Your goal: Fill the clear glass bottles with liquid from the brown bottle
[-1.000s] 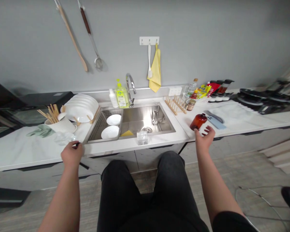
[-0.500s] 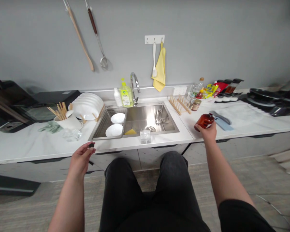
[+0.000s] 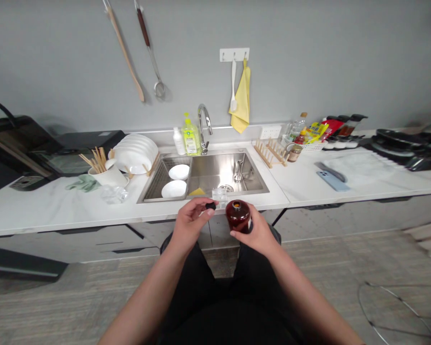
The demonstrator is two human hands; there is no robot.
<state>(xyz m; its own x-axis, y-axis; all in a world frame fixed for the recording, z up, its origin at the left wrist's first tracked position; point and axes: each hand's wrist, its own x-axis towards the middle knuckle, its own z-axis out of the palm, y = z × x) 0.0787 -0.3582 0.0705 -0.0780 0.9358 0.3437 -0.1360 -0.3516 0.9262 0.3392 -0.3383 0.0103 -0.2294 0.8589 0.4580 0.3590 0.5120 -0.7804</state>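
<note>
My right hand [image 3: 257,233] grips a small brown bottle [image 3: 237,215], held upright in front of me with its mouth uncovered. My left hand [image 3: 189,221] pinches a small black cap [image 3: 210,206] between thumb and fingers, just left of the bottle's mouth and a little apart from it. Both hands hover over my lap, in front of the counter edge below the steel sink [image 3: 252,176]. A small clear glass [image 3: 220,196] stands on the counter rim right behind the cap.
Two white bowls [image 3: 175,180] and a yellow sponge [image 3: 197,192] lie in the sink. White plates [image 3: 134,152], a chopstick cup [image 3: 107,175] and a green glove [image 3: 83,183] sit left. A wooden rack [image 3: 271,152], condiments [image 3: 309,134] and a phone [image 3: 332,180] sit right.
My right hand took the brown bottle off the counter at the right and carried it to the middle. My left hand brought the black cap from the left counter edge to the bottle.
</note>
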